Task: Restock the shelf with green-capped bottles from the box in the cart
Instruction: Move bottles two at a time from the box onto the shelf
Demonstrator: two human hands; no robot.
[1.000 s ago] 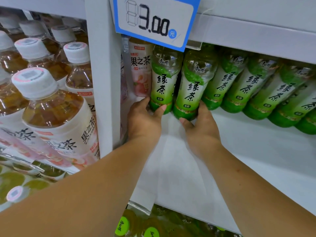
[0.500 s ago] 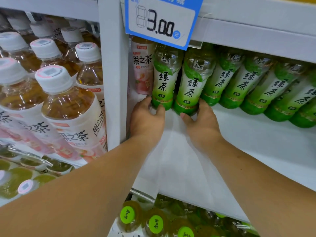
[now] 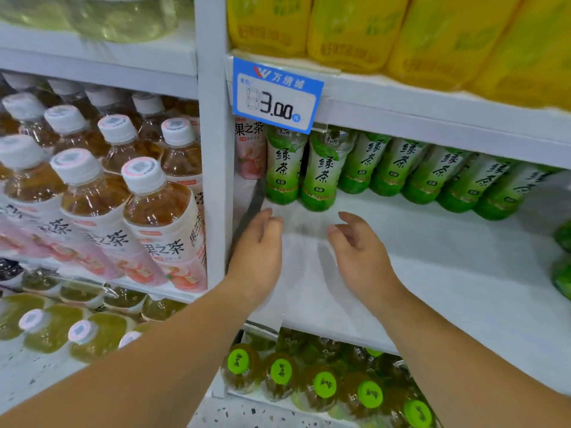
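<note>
Two clear plastic bottles with green tea labels (image 3: 323, 171) stand in the middle of the frame. They are at the left end of a long row of green bottles (image 3: 432, 174) near the back of the white shelf (image 3: 448, 273). Their caps are hidden behind the shelf edge above.

The left hand (image 3: 256, 254) and the right hand (image 3: 361, 257) are just below these two bottles and do not touch them. The fingers (image 3: 273, 220) of both hands are loosely bent and hold nothing.

A blue and white price tag (image 3: 276, 94) hangs above. Brown tea bottles with white caps (image 3: 154, 211) fill the left of the frame.
</note>
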